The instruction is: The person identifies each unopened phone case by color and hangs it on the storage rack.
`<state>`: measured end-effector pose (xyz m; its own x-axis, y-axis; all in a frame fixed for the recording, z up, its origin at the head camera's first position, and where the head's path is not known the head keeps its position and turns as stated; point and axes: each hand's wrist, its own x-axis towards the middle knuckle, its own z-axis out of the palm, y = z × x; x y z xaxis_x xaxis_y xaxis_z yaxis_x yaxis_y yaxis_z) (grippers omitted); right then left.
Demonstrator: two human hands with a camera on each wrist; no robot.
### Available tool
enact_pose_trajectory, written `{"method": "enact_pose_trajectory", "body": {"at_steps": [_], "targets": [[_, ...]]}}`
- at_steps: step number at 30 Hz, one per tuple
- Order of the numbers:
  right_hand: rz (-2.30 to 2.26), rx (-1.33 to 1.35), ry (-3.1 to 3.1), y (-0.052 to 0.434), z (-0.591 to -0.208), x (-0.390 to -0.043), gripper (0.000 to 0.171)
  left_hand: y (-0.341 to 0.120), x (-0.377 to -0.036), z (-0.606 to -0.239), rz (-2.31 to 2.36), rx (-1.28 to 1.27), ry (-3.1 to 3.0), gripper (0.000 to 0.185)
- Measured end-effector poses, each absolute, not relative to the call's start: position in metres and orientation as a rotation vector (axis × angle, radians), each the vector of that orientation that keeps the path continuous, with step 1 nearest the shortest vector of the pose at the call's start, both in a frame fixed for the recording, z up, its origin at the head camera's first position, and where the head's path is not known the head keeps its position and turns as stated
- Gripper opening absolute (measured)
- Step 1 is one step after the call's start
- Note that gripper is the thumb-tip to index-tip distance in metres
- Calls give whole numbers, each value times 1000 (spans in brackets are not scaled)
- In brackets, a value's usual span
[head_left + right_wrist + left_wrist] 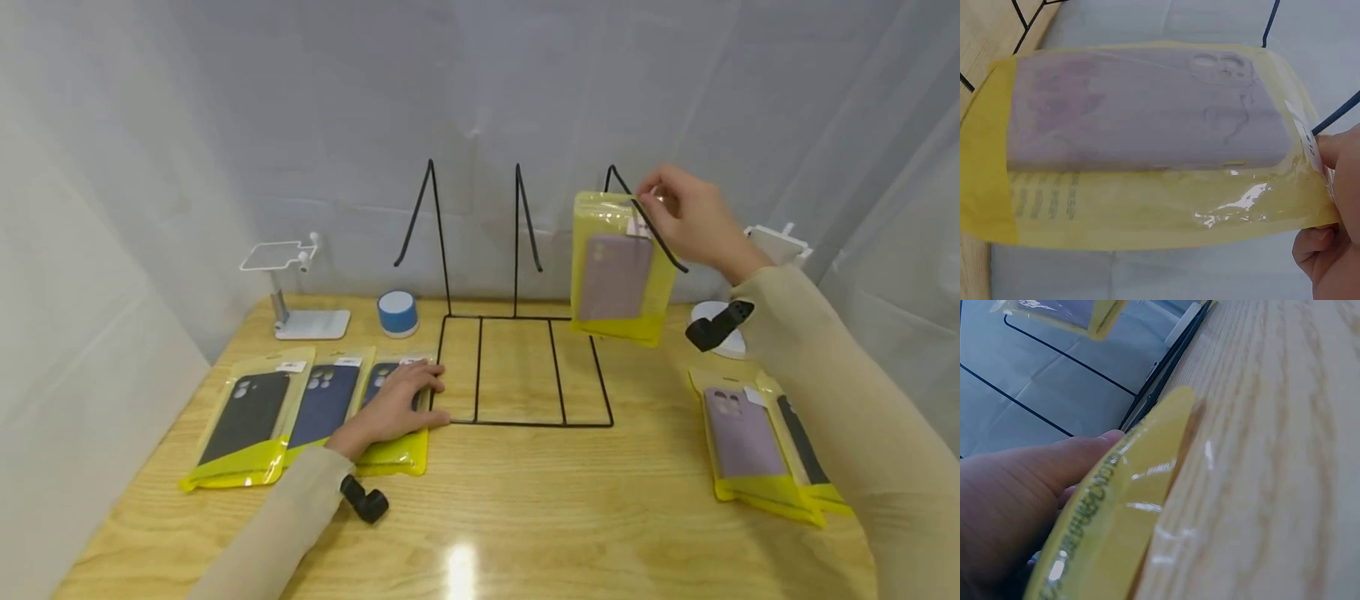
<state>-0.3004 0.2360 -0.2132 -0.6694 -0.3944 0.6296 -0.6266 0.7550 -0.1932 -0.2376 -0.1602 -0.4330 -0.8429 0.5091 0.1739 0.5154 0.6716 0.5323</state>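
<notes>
Wooden table (525, 508), held pouch (618, 331), purple case (617, 279) inside

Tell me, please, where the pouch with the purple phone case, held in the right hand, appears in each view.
Head: right of centre, the pouch is pinched near its top by the right hand.
Left wrist: top left corner, with the pouch cut off by the upper edge.
Right wrist: the pouch spans most of the picture's width.
Shared landmark: the black rack, partly visible in both wrist views.
</notes>
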Motion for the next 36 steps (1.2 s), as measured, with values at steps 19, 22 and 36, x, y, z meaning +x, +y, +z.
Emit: {"method": "enact_pose_trajectory", "body": {"at_steps": [19,22,36], "targets": [[728,658,-2517,254,-202,-323,26,-153,-241,-433,-916,-907,-2844,41],[757,647,-2446,259,-204,-318,28,-152,-241,-434,-925,-913,-2844,41],[673,664,-2398,299,-212,-266,30,-150,-245,-435,-936,-948,-2824,41]]}}
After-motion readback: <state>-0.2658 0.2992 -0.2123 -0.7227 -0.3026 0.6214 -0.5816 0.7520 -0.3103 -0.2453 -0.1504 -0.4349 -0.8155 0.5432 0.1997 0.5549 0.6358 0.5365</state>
